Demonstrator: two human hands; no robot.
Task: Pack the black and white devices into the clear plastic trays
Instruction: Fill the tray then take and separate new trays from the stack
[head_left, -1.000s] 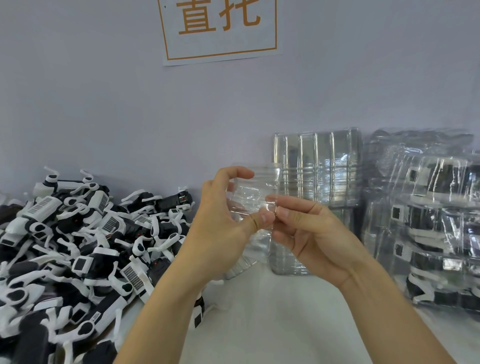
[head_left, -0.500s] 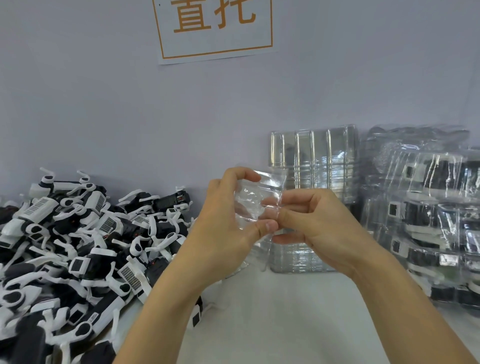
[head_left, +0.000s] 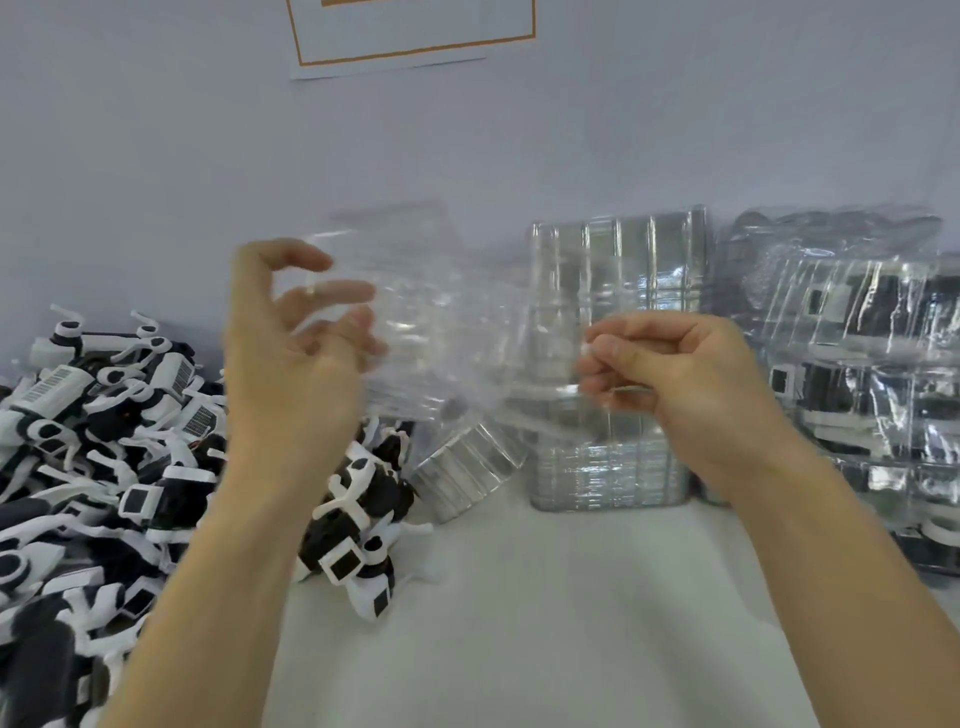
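Both my hands are raised over the table, and between them is blurred clear plastic that looks like two trays. My left hand (head_left: 291, 364) holds one clear tray (head_left: 410, 291) by its left edge with curled fingers. My right hand (head_left: 680, 379) pinches the edge of a second clear tray (head_left: 519, 384) between thumb and fingers. The two hands are well apart. A big pile of black and white devices (head_left: 104, 447) lies at the left, below my left forearm.
A stack of empty clear trays (head_left: 618, 467) stands upright against the wall, and a smaller stack (head_left: 467, 467) leans beside it. Bagged trays filled with devices (head_left: 862, 364) are piled at the right. Bare white table (head_left: 545, 623) lies in front. A sign (head_left: 410, 36) hangs on the wall.
My hands were pinching the clear plastic close together. They have pulled apart, the left going left and up and the right going right, and the plastic has spread into two pieces.
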